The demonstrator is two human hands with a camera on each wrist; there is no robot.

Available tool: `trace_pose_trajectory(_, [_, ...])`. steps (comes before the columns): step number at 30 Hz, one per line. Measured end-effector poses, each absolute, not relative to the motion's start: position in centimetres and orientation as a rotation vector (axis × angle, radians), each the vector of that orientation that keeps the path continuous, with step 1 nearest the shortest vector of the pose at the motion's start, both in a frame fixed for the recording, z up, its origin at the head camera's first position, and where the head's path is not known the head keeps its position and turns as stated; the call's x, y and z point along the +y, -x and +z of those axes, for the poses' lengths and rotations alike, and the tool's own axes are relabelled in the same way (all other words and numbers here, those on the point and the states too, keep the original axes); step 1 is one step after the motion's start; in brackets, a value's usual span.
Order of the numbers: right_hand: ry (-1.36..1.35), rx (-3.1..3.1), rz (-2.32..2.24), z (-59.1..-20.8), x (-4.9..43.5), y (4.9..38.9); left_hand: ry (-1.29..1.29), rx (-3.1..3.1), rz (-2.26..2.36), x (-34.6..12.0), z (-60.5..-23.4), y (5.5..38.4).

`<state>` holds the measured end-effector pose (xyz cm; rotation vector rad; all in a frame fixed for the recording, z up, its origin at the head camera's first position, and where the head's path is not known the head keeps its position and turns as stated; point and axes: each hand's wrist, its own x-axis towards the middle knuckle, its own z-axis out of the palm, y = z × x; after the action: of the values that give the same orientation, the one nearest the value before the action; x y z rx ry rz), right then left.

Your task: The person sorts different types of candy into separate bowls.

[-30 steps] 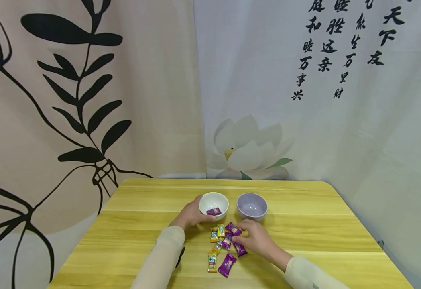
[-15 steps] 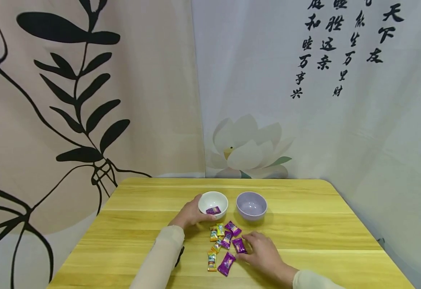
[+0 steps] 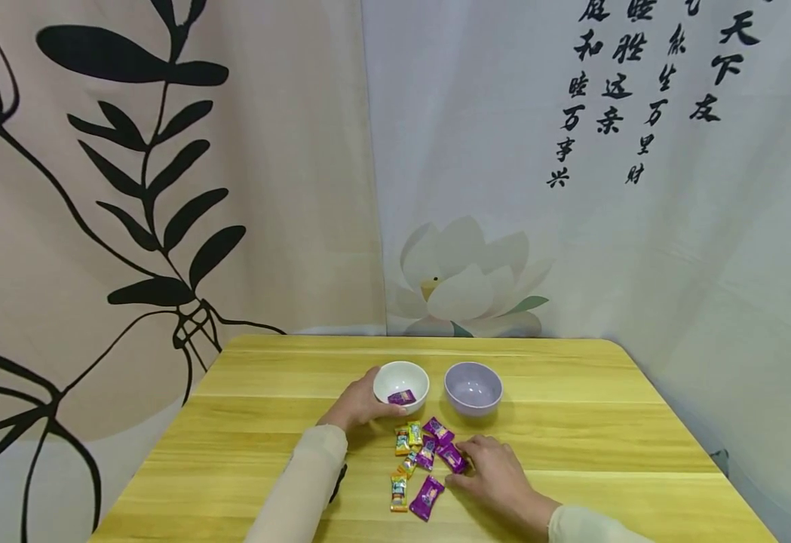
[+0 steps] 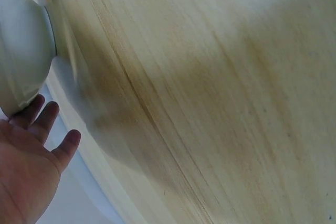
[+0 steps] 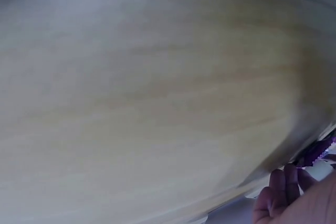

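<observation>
In the head view my left hand (image 3: 361, 401) holds a white bowl (image 3: 402, 375) by its left side, thumb at the near wall. A purple wrapped candy (image 3: 402, 397) lies inside this bowl. The left wrist view has some fingertips against the bowl's outside (image 4: 23, 51) and other fingers spread away from it. My right hand (image 3: 500, 479) pinches a purple wrapped candy (image 3: 452, 457) at the right edge of the candy pile. Only part of that candy (image 5: 317, 152) shows in the right wrist view, by curled fingers.
Right of the white bowl stands a lilac bowl (image 3: 473, 389). Several candies lie loose in front of the bowls: purple ones such as the near candy (image 3: 427, 498), and yellow ones such as the left candy (image 3: 398, 492). The wooden table (image 3: 605, 422) meets a printed cloth backdrop (image 3: 300, 188).
My right hand has moved nearer to me, from the top of the pile to the purple candy at its right. That candy has turned slightly. The left hand stays on the white bowl.
</observation>
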<state>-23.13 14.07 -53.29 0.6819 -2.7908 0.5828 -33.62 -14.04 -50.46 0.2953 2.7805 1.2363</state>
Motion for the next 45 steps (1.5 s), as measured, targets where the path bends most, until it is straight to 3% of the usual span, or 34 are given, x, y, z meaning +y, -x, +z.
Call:
trace_pose_trajectory(25, [-0.59, -2.699, 0.646, -52.3, 14.5, 23.2, -0.288, 2.778, 1.244, -14.2, -50.5, 33.4])
trace_pose_trajectory(45, [-0.551, -2.594, 0.82, -47.6, 9.7, 27.0, -0.373, 2.762, 1.301, -14.4, -50.6, 33.5])
